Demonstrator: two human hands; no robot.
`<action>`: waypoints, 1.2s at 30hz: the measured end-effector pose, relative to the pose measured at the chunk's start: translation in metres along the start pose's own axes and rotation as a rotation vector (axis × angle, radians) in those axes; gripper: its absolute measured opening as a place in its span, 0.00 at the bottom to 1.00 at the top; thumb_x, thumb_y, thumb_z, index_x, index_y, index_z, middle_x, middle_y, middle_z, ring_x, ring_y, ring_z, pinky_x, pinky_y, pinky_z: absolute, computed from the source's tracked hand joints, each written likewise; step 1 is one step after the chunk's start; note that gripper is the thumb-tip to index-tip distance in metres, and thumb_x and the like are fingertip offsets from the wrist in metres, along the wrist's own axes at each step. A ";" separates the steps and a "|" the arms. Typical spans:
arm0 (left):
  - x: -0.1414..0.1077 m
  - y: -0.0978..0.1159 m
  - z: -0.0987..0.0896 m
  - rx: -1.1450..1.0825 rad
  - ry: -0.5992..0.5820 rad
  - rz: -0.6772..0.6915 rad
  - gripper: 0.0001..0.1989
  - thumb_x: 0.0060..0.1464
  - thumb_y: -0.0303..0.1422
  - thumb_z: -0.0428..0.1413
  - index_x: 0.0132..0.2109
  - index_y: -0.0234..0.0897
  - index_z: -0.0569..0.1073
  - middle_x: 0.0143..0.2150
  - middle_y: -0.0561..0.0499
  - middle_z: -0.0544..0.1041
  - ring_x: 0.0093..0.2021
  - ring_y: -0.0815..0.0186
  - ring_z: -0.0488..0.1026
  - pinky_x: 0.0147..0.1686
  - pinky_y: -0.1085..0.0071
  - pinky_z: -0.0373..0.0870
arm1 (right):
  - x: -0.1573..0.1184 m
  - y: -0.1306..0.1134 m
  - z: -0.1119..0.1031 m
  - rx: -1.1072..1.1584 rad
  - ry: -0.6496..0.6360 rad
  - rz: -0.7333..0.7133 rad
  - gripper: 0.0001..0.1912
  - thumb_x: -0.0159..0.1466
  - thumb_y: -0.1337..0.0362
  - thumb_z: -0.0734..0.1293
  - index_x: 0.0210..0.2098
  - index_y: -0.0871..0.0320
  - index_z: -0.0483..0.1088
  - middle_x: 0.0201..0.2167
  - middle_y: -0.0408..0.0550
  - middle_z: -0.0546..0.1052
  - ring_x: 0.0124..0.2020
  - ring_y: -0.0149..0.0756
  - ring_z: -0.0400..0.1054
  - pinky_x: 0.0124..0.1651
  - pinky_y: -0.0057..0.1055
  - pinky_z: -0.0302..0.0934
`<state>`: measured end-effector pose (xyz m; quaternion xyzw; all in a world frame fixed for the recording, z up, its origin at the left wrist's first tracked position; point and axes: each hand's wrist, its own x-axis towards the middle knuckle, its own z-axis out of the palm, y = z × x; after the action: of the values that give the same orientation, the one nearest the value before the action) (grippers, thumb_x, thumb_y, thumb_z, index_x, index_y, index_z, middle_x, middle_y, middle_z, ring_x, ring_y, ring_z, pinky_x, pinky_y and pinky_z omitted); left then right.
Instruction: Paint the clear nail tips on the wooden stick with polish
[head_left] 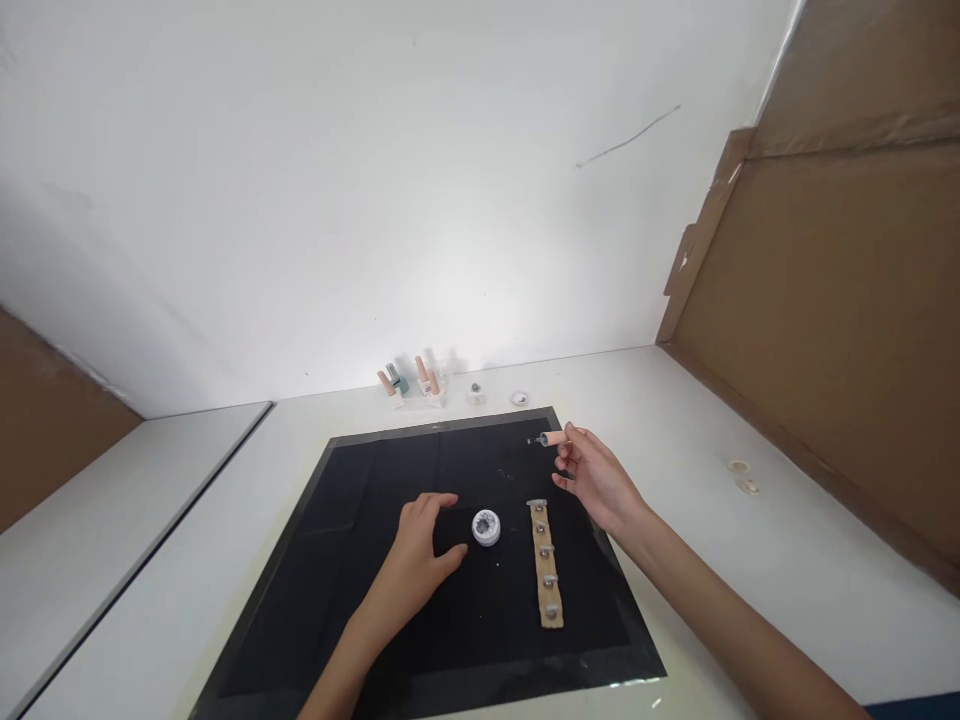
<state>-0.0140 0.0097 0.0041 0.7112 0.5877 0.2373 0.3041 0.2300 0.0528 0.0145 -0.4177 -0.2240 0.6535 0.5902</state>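
Note:
Between thumb and fingers, my right hand (594, 478) pinches the peach cap of a nail polish brush (553, 438). Its dark bristle end points left, above the far right part of the black mat (315, 560). My left hand (421, 545) hovers low over the mat, thumb and fingers apart and nothing between them. Just right of those fingertips sits a small round white pot (486, 528) with grey, glittery stuff inside. Farther right lies a tan strip (546, 565) carrying several nail tips on small round metal holders in a row.
Several nail polish bottles (433, 384) with peach or green caps stand by the wall. Beside them are a small open bottle (475, 393) and a white lid (520, 398). Two small round pale pieces (742, 476) lie at right. Cardboard panels (847, 300) border the table.

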 end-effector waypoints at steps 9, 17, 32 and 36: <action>-0.053 0.029 0.034 -0.749 -0.279 -0.254 0.30 0.50 0.36 0.56 0.59 0.36 0.59 0.59 0.39 0.66 0.59 0.56 0.62 0.56 0.62 0.58 | -0.022 -0.005 -0.032 0.116 -0.035 0.269 0.12 0.59 0.57 0.68 0.25 0.57 0.70 0.12 0.33 0.60 0.22 0.27 0.63 0.48 0.48 0.61; -0.043 0.040 0.042 -1.119 -0.283 -0.469 0.43 0.44 0.33 0.59 0.64 0.24 0.50 0.66 0.31 0.55 0.63 0.53 0.58 0.57 0.62 0.59 | -0.049 0.018 -0.052 0.188 0.012 0.362 0.15 0.60 0.58 0.68 0.21 0.59 0.67 0.12 0.34 0.64 0.21 0.27 0.65 0.52 0.45 0.59; -0.036 0.047 0.052 -1.175 -0.301 -0.531 0.31 0.48 0.26 0.57 0.59 0.25 0.59 0.59 0.32 0.67 0.57 0.55 0.66 0.53 0.63 0.61 | -0.060 0.021 -0.051 0.214 0.072 0.318 0.11 0.56 0.60 0.71 0.23 0.58 0.68 0.14 0.35 0.67 0.21 0.28 0.66 0.48 0.44 0.64; -0.033 0.049 0.054 -1.217 -0.259 -0.568 0.29 0.50 0.25 0.55 0.59 0.23 0.57 0.57 0.30 0.68 0.55 0.55 0.68 0.52 0.63 0.63 | -0.058 0.027 -0.044 0.227 0.081 0.326 0.12 0.57 0.61 0.70 0.22 0.59 0.67 0.13 0.35 0.66 0.20 0.28 0.65 0.47 0.47 0.64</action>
<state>0.0510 -0.0373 0.0014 0.2544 0.4725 0.3492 0.7681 0.2473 -0.0176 -0.0145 -0.4053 -0.0546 0.7439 0.5285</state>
